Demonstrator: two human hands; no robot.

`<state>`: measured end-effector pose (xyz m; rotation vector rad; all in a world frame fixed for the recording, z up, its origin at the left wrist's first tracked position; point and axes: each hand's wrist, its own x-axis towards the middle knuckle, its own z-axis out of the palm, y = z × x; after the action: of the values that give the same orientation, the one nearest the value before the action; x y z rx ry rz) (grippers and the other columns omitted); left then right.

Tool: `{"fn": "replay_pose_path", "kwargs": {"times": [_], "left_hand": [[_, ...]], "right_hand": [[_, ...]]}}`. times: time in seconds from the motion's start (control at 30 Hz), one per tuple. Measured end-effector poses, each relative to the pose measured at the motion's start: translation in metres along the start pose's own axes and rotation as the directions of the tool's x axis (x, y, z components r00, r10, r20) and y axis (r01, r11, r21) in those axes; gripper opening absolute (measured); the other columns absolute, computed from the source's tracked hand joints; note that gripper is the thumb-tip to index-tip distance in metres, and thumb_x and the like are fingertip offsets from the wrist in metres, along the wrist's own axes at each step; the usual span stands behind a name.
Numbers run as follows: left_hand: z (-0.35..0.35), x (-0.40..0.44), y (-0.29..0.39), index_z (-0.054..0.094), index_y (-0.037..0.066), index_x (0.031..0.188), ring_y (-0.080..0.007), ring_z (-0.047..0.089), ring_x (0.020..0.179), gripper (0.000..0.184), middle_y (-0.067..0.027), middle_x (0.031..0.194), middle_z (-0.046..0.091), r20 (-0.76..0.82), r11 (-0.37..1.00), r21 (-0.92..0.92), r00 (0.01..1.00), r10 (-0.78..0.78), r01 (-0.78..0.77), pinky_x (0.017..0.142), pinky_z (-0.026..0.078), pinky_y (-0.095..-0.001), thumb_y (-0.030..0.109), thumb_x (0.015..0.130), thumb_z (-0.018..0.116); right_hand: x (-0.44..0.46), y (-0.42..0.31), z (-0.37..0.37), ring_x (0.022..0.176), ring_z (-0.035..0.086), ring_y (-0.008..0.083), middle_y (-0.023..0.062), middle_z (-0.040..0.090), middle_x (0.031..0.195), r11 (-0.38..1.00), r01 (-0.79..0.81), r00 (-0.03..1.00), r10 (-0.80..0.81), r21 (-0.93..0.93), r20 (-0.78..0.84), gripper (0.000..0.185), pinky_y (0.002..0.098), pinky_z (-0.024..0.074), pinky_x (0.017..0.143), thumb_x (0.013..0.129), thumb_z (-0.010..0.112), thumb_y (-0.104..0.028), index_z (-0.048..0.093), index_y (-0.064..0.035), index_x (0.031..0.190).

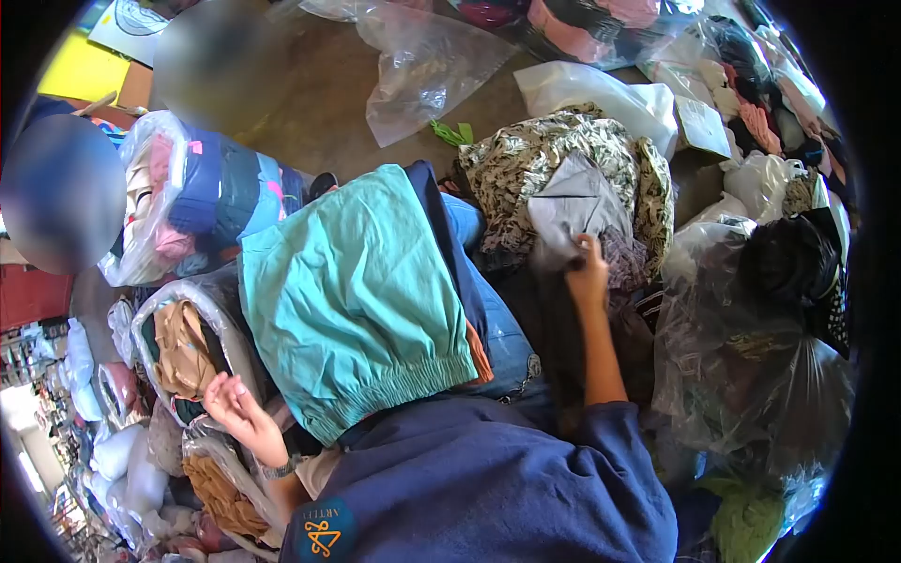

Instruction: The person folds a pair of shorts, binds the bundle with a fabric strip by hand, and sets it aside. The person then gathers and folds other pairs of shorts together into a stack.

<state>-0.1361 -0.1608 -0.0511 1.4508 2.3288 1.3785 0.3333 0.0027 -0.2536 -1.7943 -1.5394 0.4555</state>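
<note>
The teal garment (357, 291) lies across the jeans (505, 340); to its far right is the patterned cloth (535, 155), then the grey garment (580, 199), pinched by the right hand (587, 274). Near left, the left hand's (248, 422) fingers part loosely.

Navy short-sleeved shirt (488, 479), round dark-teal emblem (323, 533) with orange motif, blue jeans (504, 338), probably a metal-banded wristwatch (279, 470)

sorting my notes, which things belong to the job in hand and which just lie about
Likely the job:
smooth grey cloth garment, held by the right hand
spread teal elastic-edged cloth garment

Seemingly just lying about:
crumpled clear plastic sheeting
small bright green scrap
</note>
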Motion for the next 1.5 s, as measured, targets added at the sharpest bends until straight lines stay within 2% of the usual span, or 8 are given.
{"fn": "replay_pose_path", "kwargs": {"times": [0.27, 0.43, 0.5, 0.67, 0.83, 1.1, 1.43, 1.5], "left_hand": [[0.092, 0.044, 0.101, 0.042, -0.002, 0.116, -0.0194, 0.055, 0.095, 0.027, -0.0124, 0.103, 0.055, 0.282, 0.892, -0.447, 0.937, 0.208, -0.063, 0.085, 0.044, -0.0309, 0.01, 0.093, 0.046], [0.128, 0.039, 0.159, 0.043, -0.001, 0.121, -0.0209, 0.054, 0.1, 0.037, -0.0136, 0.106, 0.056, 0.849, 0.578, -0.528, 0.385, 0.361, 0.622, 0.087, 0.044, -0.0336, 0.022, 0.092, 0.048], [0.136, 0.038, 0.168, 0.045, -0.001, 0.12, -0.0229, 0.054, 0.1, 0.037, -0.0149, 0.107, 0.056, 0.822, 0.704, -0.569, 0.315, 0.474, 0.425, 0.087, 0.044, -0.035, 0.019, 0.09, 0.05], [0.121, 0.063, 0.149, 0.049, -0.002, 0.117, -0.0277, 0.055, 0.099, 0.037, -0.0179, 0.111, 0.055, 0.626, 0.654, -0.224, 0.408, 0.664, -0.722, 0.088, 0.044, -0.0384, 0.011, 0.083, 0.056], [0.102, 0.069, 0.131, 0.051, -0.001, 0.119, -0.0265, 0.055, 0.105, 0.038, -0.0145, 0.119, 0.055, 0.474, 0.544, 0.342, 0.641, 0.604, -0.766, 0.09, 0.044, -0.0362, 0.027, 0.093, 0.044], [0.022, 0.092, 0.037, 0.051, 0.001, 0.121, -0.0252, 0.054, 0.108, 0.043, -0.012, 0.119, 0.056, 0.098, 0.869, -0.461, 0.983, -0.153, 0.181, 0.093, 0.044, -0.037, 0.032, 0.091, 0.046], [-0.01, -0.025, -0.013, 0.047, 0.0, 0.124, -0.0238, 0.053, 0.113, 0.052, -0.0116, 0.124, 0.054, 0.764, -0.096, -0.444, 0.321, -0.559, 0.891, 0.098, 0.039, -0.0377, 0.042, 0.094, 0.039], [-0.013, -0.023, -0.01, 0.048, 0.001, 0.122, -0.0209, 0.054, 0.109, 0.044, -0.0092, 0.12, 0.056, 0.716, 0.096, -0.437, 0.41, -0.566, 0.895, 0.095, 0.042, -0.0363, 0.036, 0.095, 0.043]], "right_hand": [[0.031, -0.061, -0.102, 0.076, 0.05, 0.0051, -0.0008, 0.058, 0.084, 0.834, -0.012, 0.973, 0.136, 0.551, -0.185, 0.012, 0.0202, 0.0401, 0.067, 0.09, 0.058, -0.01, 0.059, 0.0008, 0.093], [0.016, -0.206, -0.136, 0.065, 0.053, 0.0136, 0.0051, 0.058, 0.077, 0.746, 0.148, 0.946, -0.298, 0.649, 0.128, 0.029, 0.0258, 0.0431, 0.058, 0.085, 0.056, -0.023, 0.056, 0.0012, 0.101], [0.011, -0.257, -0.132, 0.071, 0.065, 0.0284, 0.016, 0.063, 0.081, 0.769, 0.382, 0.675, -0.611, 0.512, 0.413, 0.066, 0.0342, 0.0485, 0.06, 0.067, 0.074, -0.045, 0.053, -0.0001, 0.11], [-0.009, -0.28, -0.09, 0.119, 0.035, 0.0383, 0.0181, 0.038, 0.128, 0.776, 0.552, 0.68, -0.631, 0.306, 0.373, 0.093, 0.0564, 0.0218, 0.1, 0.048, 0.079, -0.046, 0.046, -0.0102, 0.127], [-0.023, -0.263, -0.035, 0.13, 0.024, 0.0434, 0.0227, 0.022, 0.143, 0.889, 0.359, 0.895, -0.414, 0.286, 0.164, 0.098, 0.0644, 0.0132, 0.102, 0.054, 0.078, -0.019, 0.03, -0.0176, 0.14], [0.023, -0.294, -0.057, 0.111, 0.046, 0.0322, 0.0152, 0.047, 0.119, 0.626, 0.676, 0.701, -0.709, 0.39, -0.077, 0.067, 0.0496, 0.0292, 0.102, 0.053, 0.064, -0.005, 0.047, -0.0075, 0.118], [-0.053, -0.253, 0.011, 0.114, 0.052, 0.0295, 0.0148, 0.06, 0.112, 0.5, 0.835, 0.267, -0.731, 0.227, 0.627, 0.036, 0.0492, 0.0287, 0.105, 0.076, 0.05, -0.01, 0.058, 0.0014, 0.109], [-0.049, -0.257, 0.005, 0.116, 0.051, 0.0285, 0.015, 0.059, 0.115, 0.535, 0.803, 0.275, -0.723, 0.261, 0.634, 0.037, 0.0481, 0.0278, 0.106, 0.076, 0.049, -0.008, 0.057, 0.0017, 0.111]]}}
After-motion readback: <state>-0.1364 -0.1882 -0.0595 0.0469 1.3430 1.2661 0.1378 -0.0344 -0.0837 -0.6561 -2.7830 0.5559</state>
